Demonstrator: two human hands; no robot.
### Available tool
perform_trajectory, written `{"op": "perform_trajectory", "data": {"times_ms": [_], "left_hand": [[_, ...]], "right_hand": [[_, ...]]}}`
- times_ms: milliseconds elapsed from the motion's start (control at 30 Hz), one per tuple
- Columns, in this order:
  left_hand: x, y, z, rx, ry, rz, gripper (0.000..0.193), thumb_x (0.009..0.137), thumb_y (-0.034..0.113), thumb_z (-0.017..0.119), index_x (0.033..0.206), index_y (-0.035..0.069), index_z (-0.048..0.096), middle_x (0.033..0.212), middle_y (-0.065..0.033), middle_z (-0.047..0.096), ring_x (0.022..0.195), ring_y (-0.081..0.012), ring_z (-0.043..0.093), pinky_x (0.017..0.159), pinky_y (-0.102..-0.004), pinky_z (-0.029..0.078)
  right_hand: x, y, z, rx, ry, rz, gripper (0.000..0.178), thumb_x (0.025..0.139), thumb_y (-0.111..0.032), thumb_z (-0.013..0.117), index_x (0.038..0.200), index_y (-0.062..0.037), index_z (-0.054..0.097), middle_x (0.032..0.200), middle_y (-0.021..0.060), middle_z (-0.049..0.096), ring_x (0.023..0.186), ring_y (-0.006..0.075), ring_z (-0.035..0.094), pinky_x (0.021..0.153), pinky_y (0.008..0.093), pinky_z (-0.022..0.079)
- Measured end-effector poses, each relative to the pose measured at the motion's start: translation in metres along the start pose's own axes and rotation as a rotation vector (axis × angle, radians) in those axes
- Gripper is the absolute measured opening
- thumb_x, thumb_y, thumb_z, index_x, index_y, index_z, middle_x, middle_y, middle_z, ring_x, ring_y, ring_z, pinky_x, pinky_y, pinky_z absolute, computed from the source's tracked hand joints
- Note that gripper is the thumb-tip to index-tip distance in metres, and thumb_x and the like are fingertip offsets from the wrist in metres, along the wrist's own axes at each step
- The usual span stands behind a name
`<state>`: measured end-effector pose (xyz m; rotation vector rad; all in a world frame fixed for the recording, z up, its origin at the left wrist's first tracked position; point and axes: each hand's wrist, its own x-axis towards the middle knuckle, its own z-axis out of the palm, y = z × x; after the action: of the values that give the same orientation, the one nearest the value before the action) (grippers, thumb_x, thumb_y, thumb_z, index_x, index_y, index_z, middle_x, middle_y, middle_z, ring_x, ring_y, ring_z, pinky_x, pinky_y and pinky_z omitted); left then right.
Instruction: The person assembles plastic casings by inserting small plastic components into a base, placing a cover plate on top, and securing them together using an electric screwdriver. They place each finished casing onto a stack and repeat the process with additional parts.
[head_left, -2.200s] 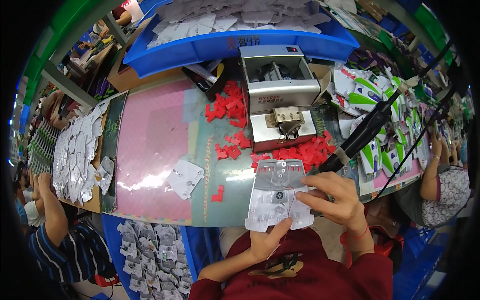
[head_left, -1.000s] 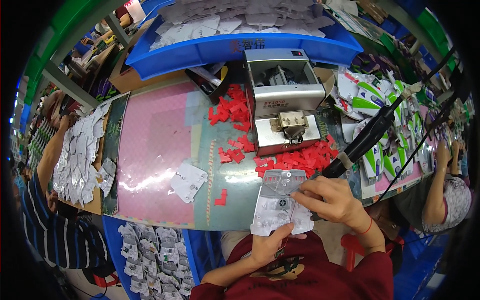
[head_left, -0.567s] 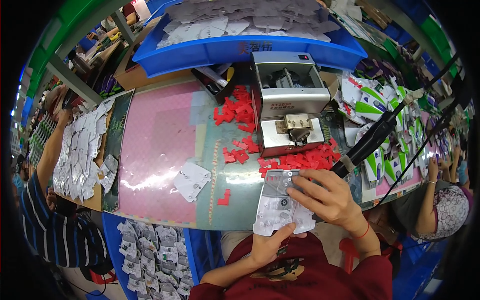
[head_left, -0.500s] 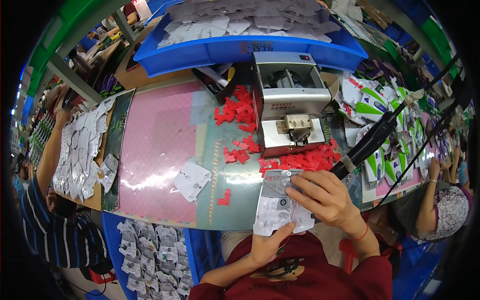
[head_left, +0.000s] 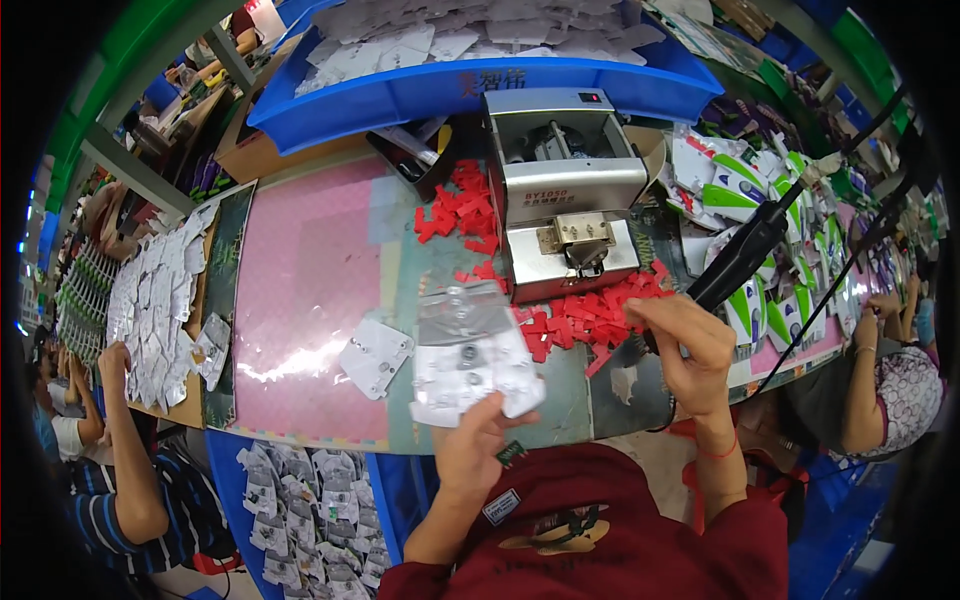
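My left hand (head_left: 474,455) grips the lower edge of a white and grey plastic housing (head_left: 470,362), tilted over the table and a little blurred. A small green circuit board (head_left: 511,454) shows beside that hand's fingers; whether they touch it I cannot tell. At the pile of small red plastic pieces (head_left: 590,318), my right hand (head_left: 692,350) has its fingertips drawn together; what they pinch, if anything, is hidden. Left of the housing, a flat white plastic part (head_left: 376,358) lies on the table.
A silver screw-feeding machine (head_left: 565,190) stands behind the red pieces. A black electric screwdriver (head_left: 745,255) hangs at its right, near stacked white and green housings (head_left: 735,190). Behind is a blue bin (head_left: 490,90) of white parts; co-workers sit on both sides.
My left hand has carried the housing leftward. My right hand has let go of it and moved right to the red pieces. The green circuit board has come into sight.
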<state>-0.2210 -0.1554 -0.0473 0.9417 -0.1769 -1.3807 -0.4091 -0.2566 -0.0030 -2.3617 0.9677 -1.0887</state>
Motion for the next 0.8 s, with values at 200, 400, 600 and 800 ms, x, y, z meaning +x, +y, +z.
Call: {"op": "perform_trajectory", "data": {"times_ms": [200,400,600,800], "left_hand": [[0.001,0.004,-0.003,0.000,0.068,0.105,0.048,0.075,0.004,0.049,0.121,-0.003,0.036,0.105,-0.0177,0.054,0.091,-0.0341,0.058,0.060,-0.0376,0.055],[0.000,0.000,0.001,-0.023,0.032,0.042,0.051,0.074,0.002,0.050,0.122,-0.003,0.033,0.105,-0.0186,0.053,0.088,-0.0349,0.058,0.060,-0.0393,0.056],[-0.002,-0.008,-0.002,-0.039,-0.033,0.019,0.051,0.074,-0.001,0.050,0.122,-0.001,0.033,0.106,-0.0172,0.053,0.090,-0.0333,0.058,0.066,-0.0401,0.053],[-0.001,-0.028,-0.002,-0.097,0.065,-0.011,0.049,0.073,-0.008,0.053,0.118,0.003,0.039,0.102,-0.0110,0.054,0.093,-0.0232,0.056,0.078,-0.0351,0.047]], "right_hand": [[-0.030,0.015,0.013,-0.249,-0.349,-0.109,0.017,0.063,-0.002,0.054,0.079,-0.0014,0.059,0.096,0.0093,0.056,0.081,0.0226,0.054,0.065,0.0310,0.047],[-0.035,0.017,0.010,-0.407,-0.553,-0.198,0.023,0.061,-0.007,0.054,0.082,0.0010,0.059,0.104,0.0082,0.055,0.092,0.0214,0.051,0.075,0.0323,0.043],[-0.037,0.021,0.011,-0.444,-0.525,-0.276,0.034,0.063,-0.008,0.054,0.095,0.0009,0.058,0.106,0.0094,0.054,0.094,0.0214,0.051,0.075,0.0300,0.044],[-0.029,0.011,0.015,-0.052,-0.116,-0.144,0.029,0.058,0.005,0.060,0.086,0.0010,0.062,0.085,0.0102,0.058,0.071,0.0223,0.056,0.057,0.0279,0.045]]}}
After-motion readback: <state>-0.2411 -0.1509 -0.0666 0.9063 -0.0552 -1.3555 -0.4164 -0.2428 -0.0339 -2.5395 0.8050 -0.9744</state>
